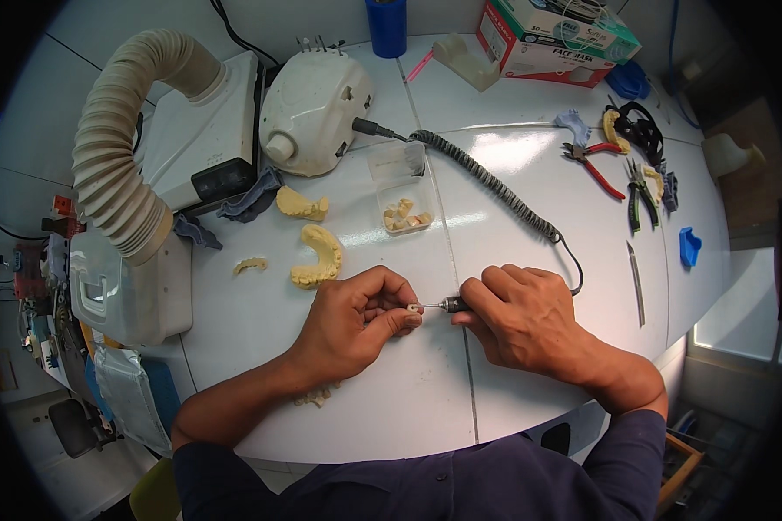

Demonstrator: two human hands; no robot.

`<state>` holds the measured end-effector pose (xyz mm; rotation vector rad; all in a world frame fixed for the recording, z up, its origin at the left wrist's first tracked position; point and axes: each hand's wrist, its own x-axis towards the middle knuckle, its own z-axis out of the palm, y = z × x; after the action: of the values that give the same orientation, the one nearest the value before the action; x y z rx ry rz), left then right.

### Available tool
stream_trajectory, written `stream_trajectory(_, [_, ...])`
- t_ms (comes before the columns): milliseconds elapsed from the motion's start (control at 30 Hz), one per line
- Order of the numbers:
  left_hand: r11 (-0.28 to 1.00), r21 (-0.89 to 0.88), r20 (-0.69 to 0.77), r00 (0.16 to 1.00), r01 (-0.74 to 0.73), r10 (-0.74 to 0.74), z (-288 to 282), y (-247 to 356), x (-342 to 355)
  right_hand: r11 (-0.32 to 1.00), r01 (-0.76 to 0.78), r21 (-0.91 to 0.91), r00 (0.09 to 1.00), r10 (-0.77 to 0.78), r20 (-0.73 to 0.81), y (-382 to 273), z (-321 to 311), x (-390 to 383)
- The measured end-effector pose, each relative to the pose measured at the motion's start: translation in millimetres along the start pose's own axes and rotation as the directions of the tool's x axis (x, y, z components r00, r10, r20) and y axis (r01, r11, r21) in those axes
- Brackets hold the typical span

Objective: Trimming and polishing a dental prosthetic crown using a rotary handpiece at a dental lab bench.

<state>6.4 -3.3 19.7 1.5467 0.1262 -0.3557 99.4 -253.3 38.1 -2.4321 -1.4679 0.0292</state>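
My left hand (361,317) pinches a small cream-white piece (414,309) between thumb and fingers. My right hand (517,321) grips a black rotary handpiece (454,303), its thin metal bur pointing left at the piece and seeming to touch it. A coiled black cord (482,178) runs down to my right hand from a plug near the white control box (313,108). Beyond my left hand lie a yellow dental cast (323,253), another cast piece (301,205) and a small arch (250,265). Small pale fragments (314,395) lie partly behind my left forearm.
An extraction hose (104,148) and plastic case (126,291) stand left. A lidded container of pieces (404,217) is at centre. Blue cup (387,26) and mask boxes (543,61) are behind. Red pliers (604,174), green pliers (641,195) and a knife (636,282) lie right.
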Motion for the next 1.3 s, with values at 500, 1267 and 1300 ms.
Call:
stream_trajectory(500, [1.000, -0.009, 0.009, 1.000, -0.001, 0.001, -0.7, -1.0, 0.0, 1.000, 0.002, 0.003, 1.000, -0.002, 0.009, 1.2, -1.8, 0.4])
stream_trajectory(1267, [0.998, -0.051, 0.023, 0.999, 0.030, -0.028, -0.2, 2.0, 0.2, 1.000, 0.006, 0.011, 1.000, -0.006, 0.015, 0.7, -2.7, 1.2])
stream_trajectory(1300, [0.998, -0.049, 0.021, 0.999, 0.035, -0.034, -0.1, 2.2, 0.0, 1.000, 0.000, 0.008, 1.000, 0.000, 0.010, 0.4, -2.1, 1.4])
